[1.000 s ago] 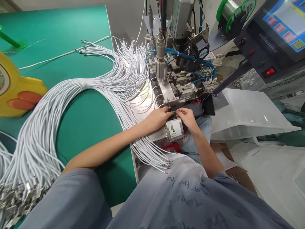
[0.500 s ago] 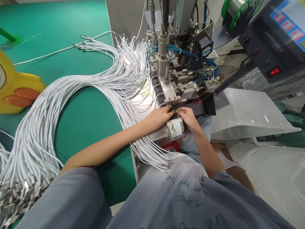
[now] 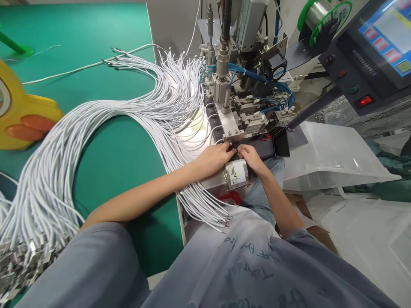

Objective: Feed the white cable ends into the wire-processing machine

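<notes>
Both hands meet at the front of a soldering-type bench machine (image 3: 229,122). My left hand (image 3: 216,157) is closed, its fingertips pressed together by the machine's metal front edge; what they hold is hidden. Just to the right, my right hand (image 3: 252,158) pinches a tiny metallic piece (image 3: 236,150), too small to name, between thumb and forefinger. Below the fingers sits a clear-wrapped container with a white label (image 3: 236,173). Under my left forearm runs a thick bundle of white cables (image 3: 150,128), and a few single cables curve into the machine's side.
Metal connectors (image 3: 28,265) end the bundle at lower left. A yellow toy-like figure (image 3: 35,107) stands on the green mat (image 3: 112,149). At right are a control panel (image 3: 362,77), a solder wire spool (image 3: 321,15), a small black tray (image 3: 281,143) and a translucent bin (image 3: 334,156).
The view has shifted slightly, and more of the control panel screen shows. Both hands stay at the same spot, with only slight finger movement.
</notes>
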### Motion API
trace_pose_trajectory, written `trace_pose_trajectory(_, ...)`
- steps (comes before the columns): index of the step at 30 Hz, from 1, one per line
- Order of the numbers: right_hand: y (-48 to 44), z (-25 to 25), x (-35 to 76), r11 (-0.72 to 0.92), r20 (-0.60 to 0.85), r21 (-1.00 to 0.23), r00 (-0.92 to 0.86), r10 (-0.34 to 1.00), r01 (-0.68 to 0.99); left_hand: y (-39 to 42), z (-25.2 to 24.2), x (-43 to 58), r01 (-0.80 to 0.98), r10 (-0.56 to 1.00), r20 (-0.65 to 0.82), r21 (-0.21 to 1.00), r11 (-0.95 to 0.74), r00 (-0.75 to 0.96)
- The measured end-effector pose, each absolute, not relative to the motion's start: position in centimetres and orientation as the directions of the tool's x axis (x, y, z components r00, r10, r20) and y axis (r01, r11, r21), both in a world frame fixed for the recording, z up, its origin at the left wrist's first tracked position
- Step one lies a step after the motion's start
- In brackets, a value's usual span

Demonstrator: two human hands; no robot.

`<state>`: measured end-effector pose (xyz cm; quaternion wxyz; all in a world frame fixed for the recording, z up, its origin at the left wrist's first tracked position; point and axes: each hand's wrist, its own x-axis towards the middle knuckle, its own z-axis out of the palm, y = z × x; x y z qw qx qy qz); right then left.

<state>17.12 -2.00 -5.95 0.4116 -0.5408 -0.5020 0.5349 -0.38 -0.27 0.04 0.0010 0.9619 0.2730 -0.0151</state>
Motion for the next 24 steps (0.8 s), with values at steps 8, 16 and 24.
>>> trace_pose_trajectory(8, -2.2, -6.2, 17.5, -0.002, 0.018, -0.928, 0.049, 0.999, 0.372, -0.6, 1.6, -1.0, 0.61, 0.606, -0.145, -0.023, -0.792, 0.782)
trace_pose_trajectory(16, -4.2, -4.0, 17.6, 0.214, 0.16, -0.79, -0.144, 0.977, 0.574, -0.9, 0.9, -0.9, 0.616, 0.613, -0.118, -0.019, -0.788, 0.781)
trace_pose_trajectory(24, -3.7, -4.9, 17.7, 0.034, 0.097, -0.906, 0.129, 0.987, 0.422, -0.9, 0.9, -1.1, 0.618, 0.615, -0.11, -0.003, -0.786, 0.781)
